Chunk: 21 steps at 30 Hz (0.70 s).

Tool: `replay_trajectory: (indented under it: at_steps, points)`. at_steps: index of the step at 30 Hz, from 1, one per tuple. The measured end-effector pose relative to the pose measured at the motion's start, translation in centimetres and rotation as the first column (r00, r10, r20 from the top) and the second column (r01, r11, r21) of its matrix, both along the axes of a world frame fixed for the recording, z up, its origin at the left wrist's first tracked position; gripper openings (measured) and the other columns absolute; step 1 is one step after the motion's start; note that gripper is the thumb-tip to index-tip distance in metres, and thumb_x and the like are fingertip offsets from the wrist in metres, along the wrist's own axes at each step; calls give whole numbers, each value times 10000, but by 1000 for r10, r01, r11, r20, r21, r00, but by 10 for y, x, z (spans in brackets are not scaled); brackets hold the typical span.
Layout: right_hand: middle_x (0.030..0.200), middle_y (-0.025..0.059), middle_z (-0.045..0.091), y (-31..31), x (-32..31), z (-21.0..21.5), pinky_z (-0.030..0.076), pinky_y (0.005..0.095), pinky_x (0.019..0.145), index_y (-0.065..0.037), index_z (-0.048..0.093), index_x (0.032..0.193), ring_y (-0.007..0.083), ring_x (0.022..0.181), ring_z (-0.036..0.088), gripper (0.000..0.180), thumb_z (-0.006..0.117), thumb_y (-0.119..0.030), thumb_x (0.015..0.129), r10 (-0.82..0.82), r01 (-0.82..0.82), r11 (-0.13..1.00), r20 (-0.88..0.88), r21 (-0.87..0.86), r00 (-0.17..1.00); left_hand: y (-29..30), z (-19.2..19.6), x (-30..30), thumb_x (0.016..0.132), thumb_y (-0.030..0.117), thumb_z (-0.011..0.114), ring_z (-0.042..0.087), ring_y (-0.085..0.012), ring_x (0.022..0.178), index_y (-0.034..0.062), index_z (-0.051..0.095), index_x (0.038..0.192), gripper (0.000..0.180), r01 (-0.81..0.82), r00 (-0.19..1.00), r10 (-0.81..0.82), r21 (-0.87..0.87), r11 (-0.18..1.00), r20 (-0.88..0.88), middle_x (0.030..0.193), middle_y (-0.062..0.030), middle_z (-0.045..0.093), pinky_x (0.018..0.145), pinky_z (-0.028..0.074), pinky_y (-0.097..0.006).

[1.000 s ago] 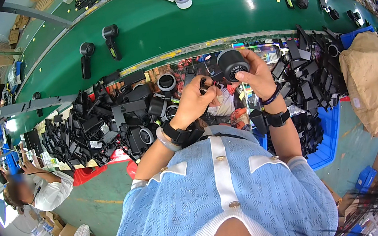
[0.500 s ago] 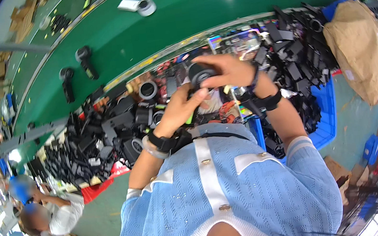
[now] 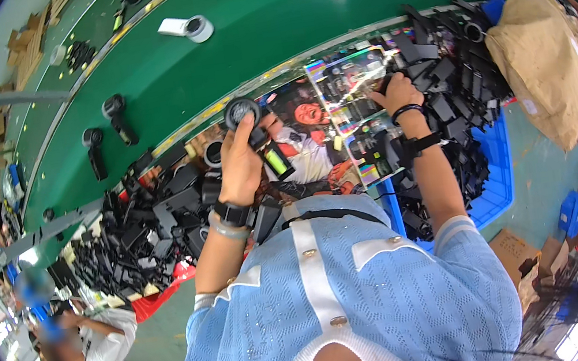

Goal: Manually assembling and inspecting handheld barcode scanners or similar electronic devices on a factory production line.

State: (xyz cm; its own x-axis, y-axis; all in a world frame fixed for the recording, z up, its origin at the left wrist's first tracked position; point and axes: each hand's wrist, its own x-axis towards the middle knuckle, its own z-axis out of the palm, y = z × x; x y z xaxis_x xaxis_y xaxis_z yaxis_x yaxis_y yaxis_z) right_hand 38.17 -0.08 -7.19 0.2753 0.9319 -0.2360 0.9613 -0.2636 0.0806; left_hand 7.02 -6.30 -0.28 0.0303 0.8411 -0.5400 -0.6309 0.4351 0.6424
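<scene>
My left hand (image 3: 239, 164) holds up a black device (image 3: 254, 130) with a round head and a handle that carries a yellow-green label. It sits just in front of the green conveyor belt (image 3: 260, 29). My right hand (image 3: 397, 93) reaches right into a heap of black plastic parts (image 3: 449, 84) that fills a blue bin (image 3: 497, 181). Its fingers curl among the parts, and whether they hold one is hidden. A glossy printed sheet (image 3: 356, 108) lies between the two hands.
Two more black devices (image 3: 104, 129) and a white one (image 3: 186, 27) lie on the belt. Black parts (image 3: 140, 227) pile up at my left. A tan sack (image 3: 546, 63) stands at the right. Another person (image 3: 97, 340) sits at lower left. Cardboard boxes (image 3: 520, 248) are on the floor.
Both hands held the black device together before. Now my right hand has let go and moved right into the parts heap, while the left keeps the device.
</scene>
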Motion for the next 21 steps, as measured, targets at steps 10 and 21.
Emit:
replay_trajectory:
  at_steps: [10,21]
  points:
    - [787,56,633,-45,-98,72,501,226,515,23,606,982,95,622,586,192,630,-108,844,-81,-211,975,-993,-61,-86,4,-17,-9,867,316,625,576,-290,1029,60,530,1073,342,-223,974,220,52,973,51,1082,-148,600,856,459,-384]
    - [770,41,624,-61,-157,56,485,211,425,28,597,1028,76,588,577,216,625,-94,851,-178,-320,938,-977,-134,-114,-3,-6,-11,917,346,536,540,-297,1104,41,494,1103,360,-275,954,264,60,960,145,1121,-163,579,915,433,-390]
